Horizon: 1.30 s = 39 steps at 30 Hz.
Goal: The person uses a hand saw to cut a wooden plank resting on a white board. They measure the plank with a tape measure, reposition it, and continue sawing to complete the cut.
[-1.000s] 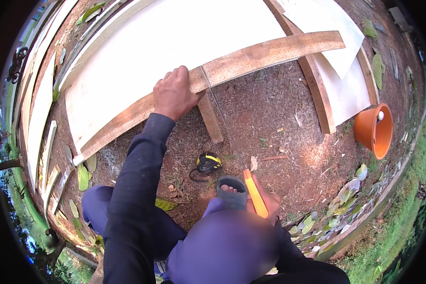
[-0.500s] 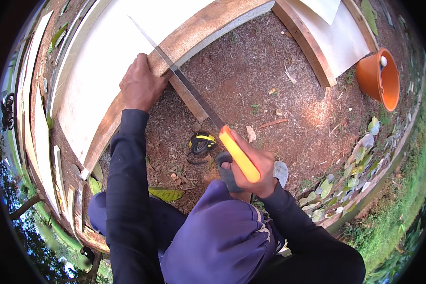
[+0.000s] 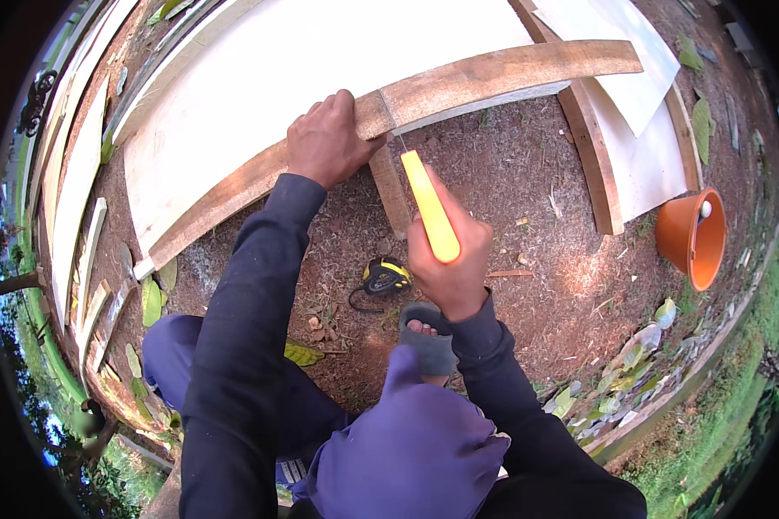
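My right hand (image 3: 450, 255) is wrapped round the yellow-orange handle of a hand saw (image 3: 433, 208). Its blade is seen nearly edge-on, lying across a long wooden beam (image 3: 493, 78), and the handle is close to the beam's near edge. Just left of that line, my left hand (image 3: 329, 143) grips the beam, fingers over the top and thumb at the near side. Beneath, a shorter wood piece (image 3: 390, 195) sticks out towards me. A black and yellow tape measure (image 3: 385, 277) lies on the ground near my sandalled foot (image 3: 426, 333).
A large white sheet (image 3: 277, 78) lies beyond the beam. Another timber (image 3: 593, 156) and a white panel (image 3: 640, 164) are at the right, beside an orange bucket (image 3: 692, 238) tipped towards me. Thin wood strips (image 3: 82, 199) lie at the left, and fallen leaves (image 3: 623, 372) line the right.
The saw has been pushed forward, its handle now close to the beam. The view has shifted, so the scene sits lower and further right. My left hand keeps its grip.
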{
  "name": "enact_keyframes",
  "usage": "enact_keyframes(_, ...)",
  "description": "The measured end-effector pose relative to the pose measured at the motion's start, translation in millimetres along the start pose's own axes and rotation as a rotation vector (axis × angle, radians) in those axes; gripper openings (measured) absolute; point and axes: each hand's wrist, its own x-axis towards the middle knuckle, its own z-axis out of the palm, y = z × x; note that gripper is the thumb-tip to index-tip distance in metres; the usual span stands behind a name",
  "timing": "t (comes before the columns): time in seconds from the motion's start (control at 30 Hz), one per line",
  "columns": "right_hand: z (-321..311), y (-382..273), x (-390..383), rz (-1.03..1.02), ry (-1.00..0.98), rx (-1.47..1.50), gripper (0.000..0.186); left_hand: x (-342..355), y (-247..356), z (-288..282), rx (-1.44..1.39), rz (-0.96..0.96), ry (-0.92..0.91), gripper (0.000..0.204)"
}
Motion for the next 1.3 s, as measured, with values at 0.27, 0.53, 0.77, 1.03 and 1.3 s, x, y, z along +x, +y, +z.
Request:
enact_keyframes(0.27, -68.5, -16.0, -101.0, 0.048, -0.189, -0.185, 0.062, -13.3, -16.1, 14.1, 0.026, -0.006, 0.013, 0.056)
enact_keyframes(0.53, -23.0, -2.3, -35.3, 0.071, -0.106, -0.079, 0.057, -10.4, -14.1, 5.9, 0.020, -0.047, -0.097, 0.056)
enact_keyframes(0.77, -3.9, -4.5, -3.5, 0.079, -0.077, -0.025, 0.059, -4.0, -11.6, 11.5, -0.030, 0.028, 0.115, 0.057)
enact_keyframes(1.03, -68.6, -32.3, -96.1, 0.121, -0.215, -0.086, 0.060, -17.4, -8.8, 3.7, 0.049, -0.042, -0.065, 0.055)
enact_keyframes(1.3, 2.9, 0.5, 8.6, 0.033, -0.076, -0.033, 0.059, -14.3, -9.1, 11.1, -0.032, -0.012, -0.006, 0.056)
